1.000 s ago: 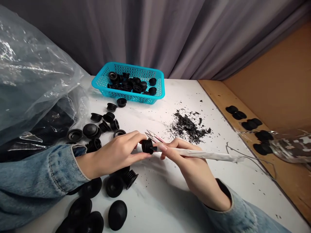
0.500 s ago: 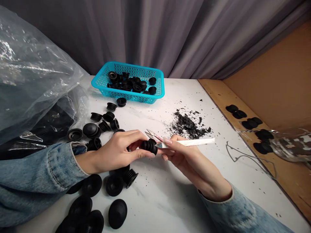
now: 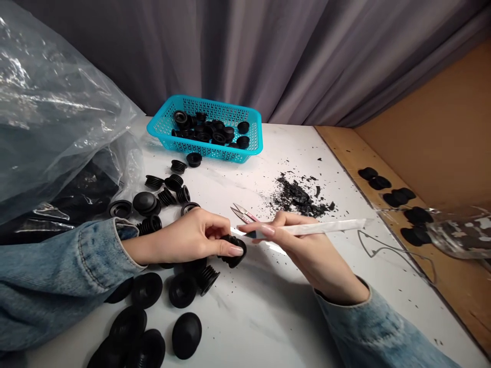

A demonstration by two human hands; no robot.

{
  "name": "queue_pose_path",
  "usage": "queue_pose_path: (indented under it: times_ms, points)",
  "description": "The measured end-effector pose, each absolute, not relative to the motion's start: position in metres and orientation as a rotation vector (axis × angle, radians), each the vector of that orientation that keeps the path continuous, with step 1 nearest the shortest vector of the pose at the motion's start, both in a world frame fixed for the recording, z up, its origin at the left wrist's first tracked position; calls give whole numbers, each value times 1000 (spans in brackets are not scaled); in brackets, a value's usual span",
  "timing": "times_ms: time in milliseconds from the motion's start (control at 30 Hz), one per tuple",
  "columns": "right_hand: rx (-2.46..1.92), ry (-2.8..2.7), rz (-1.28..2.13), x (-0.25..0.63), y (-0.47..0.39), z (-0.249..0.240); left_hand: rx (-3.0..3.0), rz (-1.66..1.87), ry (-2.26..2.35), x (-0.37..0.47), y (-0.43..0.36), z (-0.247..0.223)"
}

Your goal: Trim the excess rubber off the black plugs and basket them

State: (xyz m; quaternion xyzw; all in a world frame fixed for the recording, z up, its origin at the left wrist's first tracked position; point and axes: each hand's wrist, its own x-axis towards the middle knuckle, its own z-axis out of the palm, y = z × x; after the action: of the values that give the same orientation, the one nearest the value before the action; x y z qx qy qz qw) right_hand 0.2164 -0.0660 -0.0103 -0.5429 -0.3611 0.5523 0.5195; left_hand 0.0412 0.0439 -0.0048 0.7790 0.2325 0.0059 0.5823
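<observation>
My left hand point(image 3: 195, 237) pinches a ribbed black plug point(image 3: 235, 251) between thumb and fingers, just above the white table point(image 3: 245, 322). My right hand point(image 3: 295, 240) is closed around a slim white-handled tool point(image 3: 326, 226) with a dark tip pointing left. A small pair of snips point(image 3: 245, 213), its pointed blades apart, sticks out of the same hand. A small gap separates the tool from the plug. Loose black plugs point(image 3: 182, 290) lie beside and below my left hand.
A blue basket point(image 3: 255, 132) of black plugs stands at the back. Black shavings point(image 3: 301, 197) lie beyond my right hand. Clear plastic bag point(image 3: 57, 102) at left. Right: thin wire frame point(image 3: 383, 248), black pieces point(image 3: 379, 182) on the wooden strip, transparent container point(image 3: 460, 232).
My left hand has turned the plug and lowered it slightly, away from the tool. In my right hand the white tool has shifted, its handle now reaching farther right.
</observation>
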Motion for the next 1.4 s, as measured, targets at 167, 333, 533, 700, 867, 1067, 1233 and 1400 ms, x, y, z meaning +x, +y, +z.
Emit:
queue_pose_path:
  times_ms: [167, 333, 533, 700, 867, 1067, 1233, 1400]
  points:
    - [-1400, -1002, 1288, 212, -70, -12, 1802, 8, 520, 40, 44, -5]
    - [-1411, -1011, 1300, 213, -71, -13, 1774, -10, 523, 42, 44, -5]
    - [-1386, -1023, 1304, 214, -72, -14, 1762, -28, 554, 42, 45, -5]
    - [-1491, -1114, 1190, 213, -72, -13, 1755, -41, 560, 42, 45, -7]
    - [-1509, -1230, 1049, 208, -73, -14, 1750, -44, 572, 42, 45, -9]
    - [-1444, -1484, 671, 194, -82, -18, 1708, -33, 582, 42, 45, -9]
    - [-1432, -1572, 508, 190, -84, -20, 1687, -29, 596, 43, 46, -9]
    - [-1485, -1392, 567, 195, -79, -23, 1680, -38, 581, 43, 44, -9]
